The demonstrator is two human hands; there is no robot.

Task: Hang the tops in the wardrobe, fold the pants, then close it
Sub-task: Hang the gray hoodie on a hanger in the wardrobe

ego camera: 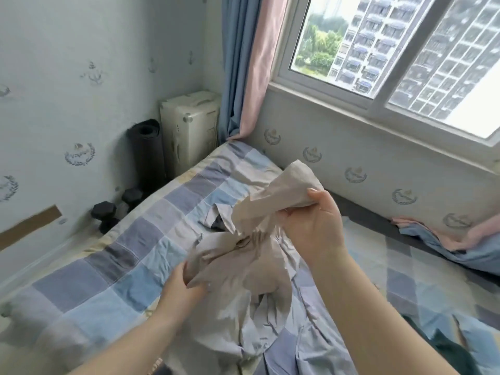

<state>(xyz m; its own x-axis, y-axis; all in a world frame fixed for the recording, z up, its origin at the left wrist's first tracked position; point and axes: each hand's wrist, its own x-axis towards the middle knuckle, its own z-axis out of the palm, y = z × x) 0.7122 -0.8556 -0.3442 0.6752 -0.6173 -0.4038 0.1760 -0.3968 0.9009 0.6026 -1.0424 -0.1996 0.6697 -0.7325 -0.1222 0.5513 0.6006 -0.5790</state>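
A crumpled beige garment [243, 269] hangs between my two hands above the checked bedspread [108, 280]; I cannot tell whether it is a top or pants. My right hand [313, 226] grips its upper part, which sticks up toward the window. My left hand [184, 282] pinches a lower fold at the left. Under it lies a light blue garment [305, 345], spread over the bed's near side. A greyish-blue collared piece [213, 217] peeks out behind the beige cloth. The wardrobe is out of sight.
A white appliance [189, 128], a rolled dark mat [147, 147] and dumbbells [108, 212] stand in the corner left of the bed. Blue and pink curtains [243, 63] hang by the window [392, 50]. Pink and blue bedding [460, 239] lies at the right.
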